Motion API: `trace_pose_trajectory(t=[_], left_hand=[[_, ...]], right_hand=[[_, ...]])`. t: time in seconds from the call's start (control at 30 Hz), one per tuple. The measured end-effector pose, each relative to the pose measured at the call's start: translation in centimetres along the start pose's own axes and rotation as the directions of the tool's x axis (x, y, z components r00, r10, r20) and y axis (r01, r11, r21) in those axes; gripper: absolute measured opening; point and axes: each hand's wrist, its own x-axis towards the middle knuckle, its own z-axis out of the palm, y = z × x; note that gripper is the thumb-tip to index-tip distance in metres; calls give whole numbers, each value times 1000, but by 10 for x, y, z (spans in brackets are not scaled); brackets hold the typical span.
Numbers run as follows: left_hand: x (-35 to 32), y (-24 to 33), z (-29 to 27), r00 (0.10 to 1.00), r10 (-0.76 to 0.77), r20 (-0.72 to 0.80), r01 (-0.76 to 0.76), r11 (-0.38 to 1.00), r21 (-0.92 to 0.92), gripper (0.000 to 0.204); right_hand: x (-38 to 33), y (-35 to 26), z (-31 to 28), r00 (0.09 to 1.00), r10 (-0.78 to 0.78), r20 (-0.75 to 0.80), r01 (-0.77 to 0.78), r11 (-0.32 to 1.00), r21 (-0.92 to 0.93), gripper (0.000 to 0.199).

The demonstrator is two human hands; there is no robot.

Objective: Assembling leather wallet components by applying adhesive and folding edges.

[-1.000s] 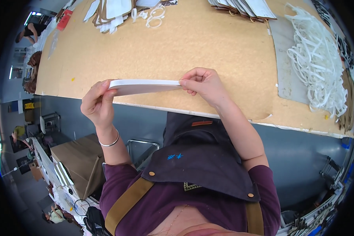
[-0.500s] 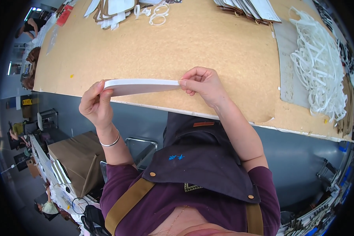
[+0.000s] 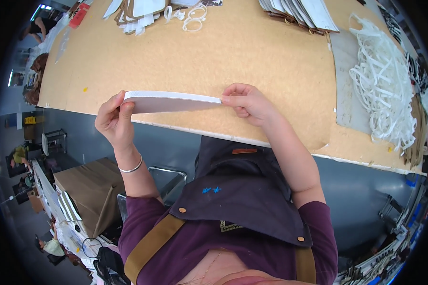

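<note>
No box or bin holds anything here; stuff just lies on the big tan wooden table (image 3: 252,61). Left hand (image 3: 115,121) is up, palm toward the person, thumb & fingers pinched shut on the left end of the flat white folded paper piece (image 3: 171,101). Right hand (image 3: 246,102) is bent at the wrist, fingertips pinched shut on the right end. The paper piece is thin, long, seen edge-on, held level above the table's near edge, between both hands. A heap of white cord loops (image 3: 383,90) lies far right, well apart
</note>
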Motion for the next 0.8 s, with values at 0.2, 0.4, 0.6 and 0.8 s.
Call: trace_pose_trajectory(t=[0.2, 0.4, 0.6, 0.8], left_hand=[[-7, 3, -6, 998, -18, -53, 18, 1000, 5, 24], [-2, 11, 11, 1000, 3, -27, -2, 999, 53, 23], [7, 4, 22, 997, 83, 4, -82, 977, 198, 25], [46, -22, 46, 945, -327, 13, 297, 840, -455, 40]], right_hand=[[-6, -9, 26, 752, -658, -23, 492, 585, -645, 31], [15, -1, 75, 462, -714, 525, 625, -158, -765, 50], [21, 6, 73, 618, -693, 372, 469, -56, -882, 44], [23, 14, 38, 661, -749, 40, 468, 370, -803, 32]])
